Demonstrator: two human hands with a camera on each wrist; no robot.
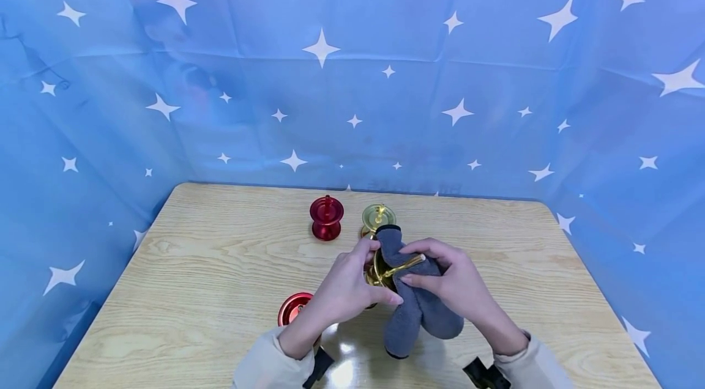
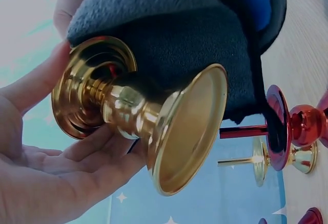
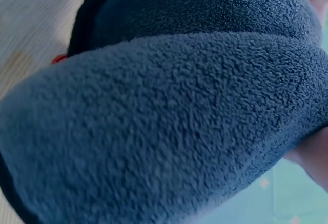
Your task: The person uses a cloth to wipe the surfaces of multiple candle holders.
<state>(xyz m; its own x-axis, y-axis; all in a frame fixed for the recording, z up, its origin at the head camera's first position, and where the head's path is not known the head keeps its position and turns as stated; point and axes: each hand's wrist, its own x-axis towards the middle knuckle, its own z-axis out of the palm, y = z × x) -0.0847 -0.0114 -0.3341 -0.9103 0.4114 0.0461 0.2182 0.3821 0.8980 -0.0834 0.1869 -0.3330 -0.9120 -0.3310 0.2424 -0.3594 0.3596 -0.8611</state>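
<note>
My left hand (image 1: 348,286) grips a shiny gold candle holder (image 2: 128,103), with its waisted stem lying along the fingers in the left wrist view. The holder is tilted on its side above the table, its thin spike (image 1: 409,265) pointing up and to the right. A grey plush cloth (image 1: 421,306) with a dark edge hangs folded against the holder. My right hand (image 1: 454,273) pinches this cloth near the spike, thumb below and fingers above. In the right wrist view the cloth (image 3: 154,121) covers most of the picture and hides the holder.
A dark red candle holder (image 1: 326,218) stands at the back, with a gold one (image 1: 379,216) to its right, partly behind the cloth. Another red holder (image 1: 294,308) is beside my left forearm. The wooden table (image 1: 209,266) meets a blue starred curtain (image 1: 385,89).
</note>
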